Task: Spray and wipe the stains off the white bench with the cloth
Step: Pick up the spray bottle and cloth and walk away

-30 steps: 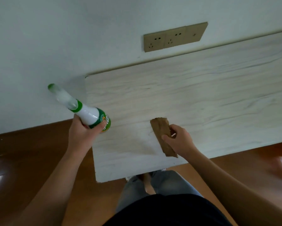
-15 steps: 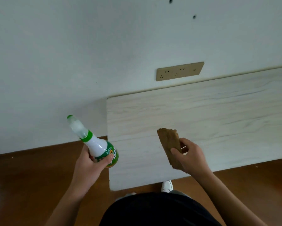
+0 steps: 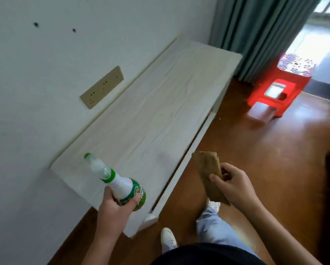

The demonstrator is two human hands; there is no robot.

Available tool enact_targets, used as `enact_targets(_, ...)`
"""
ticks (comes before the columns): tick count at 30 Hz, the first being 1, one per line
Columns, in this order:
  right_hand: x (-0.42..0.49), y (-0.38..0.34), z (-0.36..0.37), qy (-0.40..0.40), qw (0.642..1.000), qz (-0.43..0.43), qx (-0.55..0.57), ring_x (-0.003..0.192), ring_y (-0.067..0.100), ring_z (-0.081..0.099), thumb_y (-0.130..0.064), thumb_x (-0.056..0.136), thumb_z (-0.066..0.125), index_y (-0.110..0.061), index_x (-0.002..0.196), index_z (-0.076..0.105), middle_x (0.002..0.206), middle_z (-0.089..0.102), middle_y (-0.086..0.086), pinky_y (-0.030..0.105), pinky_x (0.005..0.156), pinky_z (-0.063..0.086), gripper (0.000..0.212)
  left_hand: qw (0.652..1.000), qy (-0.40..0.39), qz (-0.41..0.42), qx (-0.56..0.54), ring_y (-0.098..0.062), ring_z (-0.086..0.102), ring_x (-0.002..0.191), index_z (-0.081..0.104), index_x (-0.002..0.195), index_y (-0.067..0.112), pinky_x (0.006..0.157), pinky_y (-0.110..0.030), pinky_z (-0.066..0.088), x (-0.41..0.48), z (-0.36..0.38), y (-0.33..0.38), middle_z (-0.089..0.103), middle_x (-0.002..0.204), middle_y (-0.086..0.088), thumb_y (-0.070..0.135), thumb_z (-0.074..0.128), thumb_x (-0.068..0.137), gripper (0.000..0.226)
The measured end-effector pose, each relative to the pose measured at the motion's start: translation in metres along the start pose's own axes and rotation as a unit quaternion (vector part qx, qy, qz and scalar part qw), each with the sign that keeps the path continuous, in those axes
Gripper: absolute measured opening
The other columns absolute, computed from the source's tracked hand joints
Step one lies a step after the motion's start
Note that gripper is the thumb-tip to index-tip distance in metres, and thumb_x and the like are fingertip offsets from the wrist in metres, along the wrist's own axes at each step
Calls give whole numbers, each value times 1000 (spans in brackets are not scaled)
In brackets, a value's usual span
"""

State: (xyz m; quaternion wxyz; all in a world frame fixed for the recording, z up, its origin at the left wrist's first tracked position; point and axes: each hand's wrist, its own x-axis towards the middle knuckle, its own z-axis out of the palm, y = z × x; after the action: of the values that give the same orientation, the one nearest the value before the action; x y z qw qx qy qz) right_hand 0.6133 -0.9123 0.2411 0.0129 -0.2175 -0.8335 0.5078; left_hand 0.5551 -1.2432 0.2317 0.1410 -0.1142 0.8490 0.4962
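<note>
White wall (image 3: 45,83): backs the desk.
Long white wood-grain desk (image 3: 156,115): set against the wall, top bare.
Brown wooden floor (image 3: 265,150): glossy.
Grey-green curtain (image 3: 259,31): hangs beyond the desk's far end.
Red plastic stool (image 3: 278,87): stands on the floor near the curtain.
White and green spray bottle (image 3: 122,184): tilted over the desk's near end, cap toward the wall; left hand (image 3: 116,209) wraps its body.
Folded brown cloth (image 3: 208,175): off the desk's front edge, over the floor; right hand (image 3: 235,186) pinches it.
Beige socket plate (image 3: 102,87): on the wall.

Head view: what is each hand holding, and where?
Left hand grips the spray bottle by its body; right hand pinches the brown cloth around its middle.
</note>
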Motion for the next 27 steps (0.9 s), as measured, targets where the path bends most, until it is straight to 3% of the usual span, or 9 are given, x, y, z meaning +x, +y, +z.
enact_targets(5, -65, 57, -65, 117, 990, 63, 48, 79, 5, 68, -23, 88, 74, -34, 93, 69, 81, 71, -20, 29, 64, 61, 13, 987, -122, 89, 57, -12, 65, 103, 50, 130, 33, 84, -29, 58, -8, 72, 47, 64, 113, 13, 32, 87, 77, 65)
enact_targets(10, -121, 127, -127, 207, 967, 139, 58, 77, 12, 70, -27, 85, 76, -35, 91, 70, 80, 72, -16, 43, 64, 63, 12, 961, -213, 143, 101, -11, 65, 106, 48, 136, 36, 92, -36, 59, -27, 159, 87, 64, 116, 16, 35, 90, 74, 75)
enact_targets(13, -143, 155, -165, 231, 956, 172, 63, 75, 10, 69, -27, 86, 76, -35, 91, 70, 78, 72, -13, 40, 62, 63, 12, 954, -234, 155, 108, -7, 65, 100, 49, 129, 36, 78, -19, 54, -48, 208, 108, 64, 112, 16, 27, 90, 75, 68)
enact_targets(15, -149, 171, -191, 237, 953, 178, 62, 74, 9, 69, -25, 86, 76, -32, 91, 71, 76, 72, -13, 38, 62, 62, 10, 952, -242, 154, 107, -9, 67, 99, 53, 126, 33, 72, -14, 53, -58, 237, 114, 67, 111, 11, 24, 90, 75, 63)
enact_targets(19, -137, 195, -238, 236, 952, 182, 68, 75, 8, 69, -25, 86, 75, -30, 94, 71, 77, 71, -13, 34, 59, 62, 10, 953, -247, 139, 105, -15, 70, 105, 54, 133, 28, 79, -21, 57, -66, 285, 123, 70, 114, 5, 30, 90, 74, 70)
enact_targets(23, -104, 200, -273, 237, 954, 169, 67, 79, 1, 67, -28, 87, 75, -25, 100, 71, 85, 71, -12, 21, 57, 58, 14, 960, -229, 121, 109, -15, 69, 104, 54, 133, 28, 81, -26, 57, -64, 310, 139, 69, 114, 6, 31, 90, 73, 70)
enact_targets(27, -55, 201, -303, 234, 955, 166, 70, 79, 9, 68, -29, 88, 75, -25, 99, 71, 86, 71, -12, 28, 60, 61, 13, 961, -217, 115, 127, -13, 69, 102, 55, 129, 29, 83, -31, 58, -40, 330, 158, 70, 111, 8, 30, 90, 74, 65)
